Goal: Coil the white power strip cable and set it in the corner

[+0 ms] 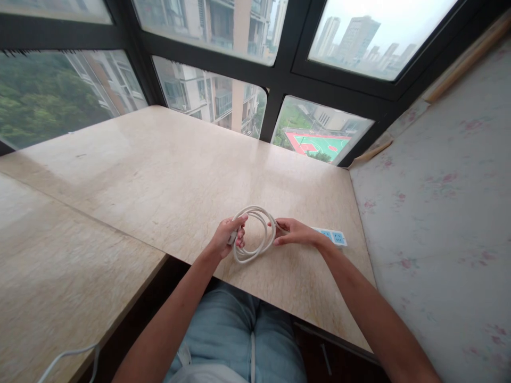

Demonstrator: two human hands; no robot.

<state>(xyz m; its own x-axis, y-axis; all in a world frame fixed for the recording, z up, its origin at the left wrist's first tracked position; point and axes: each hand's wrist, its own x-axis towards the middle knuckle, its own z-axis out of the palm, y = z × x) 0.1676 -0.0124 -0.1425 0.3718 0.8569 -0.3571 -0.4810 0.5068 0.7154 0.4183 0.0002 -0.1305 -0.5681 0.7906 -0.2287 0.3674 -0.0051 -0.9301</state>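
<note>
Left hand (227, 235): fingers clasp cord (247, 261) near front edge of surface (191, 175); right hand (293, 232): finger grip unclear; apparent coiling next needs steadiness.

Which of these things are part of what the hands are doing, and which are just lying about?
In use:
- coiled white cable, in the left hand, right hand at its side
- power strip, partly behind the right hand

Just there:
- another white cord, lower left

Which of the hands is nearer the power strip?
The right hand: its wrist partly hides the strip; the left hand grips the opposite side of the cord.
</note>
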